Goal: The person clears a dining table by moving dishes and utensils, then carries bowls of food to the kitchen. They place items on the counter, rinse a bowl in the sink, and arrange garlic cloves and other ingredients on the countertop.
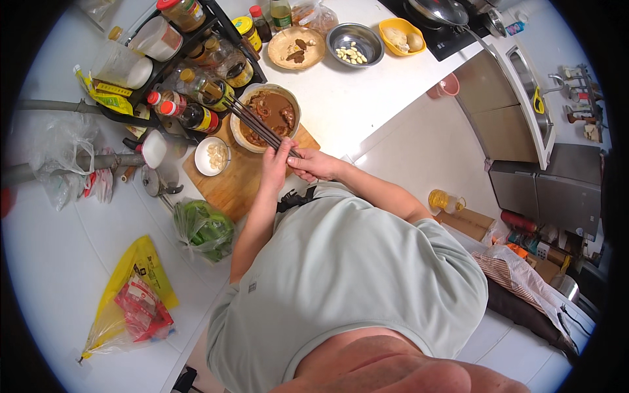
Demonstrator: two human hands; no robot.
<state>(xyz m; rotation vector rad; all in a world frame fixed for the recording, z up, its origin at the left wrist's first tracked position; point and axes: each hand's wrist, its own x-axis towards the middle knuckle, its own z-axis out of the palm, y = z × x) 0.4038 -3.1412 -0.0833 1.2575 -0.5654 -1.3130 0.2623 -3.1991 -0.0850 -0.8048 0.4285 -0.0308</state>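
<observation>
My left hand (pixel 276 162) and my right hand (pixel 314 164) meet close to my body, both gripping the lower ends of several dark chopsticks (pixel 258 128). The chopsticks slant up and left, crossing over a bowl (pixel 237 133) of meat pieces (pixel 287 117) in brown sauce. Whether their far tips touch anything is hard to tell. That bowl stands on a wooden cutting board (pixel 223 191). A small white bowl (pixel 199 161) on the board's left side contains pale slices (pixel 216 156) that look like garlic.
Left of the bowls rises a black rack (pixel 226 27) with bottles and jars. Further back are a plate with spices (pixel 280 61), a steel bowl (pixel 377 46) with peeled cloves, a yellow basket (pixel 383 24) and a stove (pixel 444 46). Bagged green vegetables (pixel 209 233) lie near my left forearm.
</observation>
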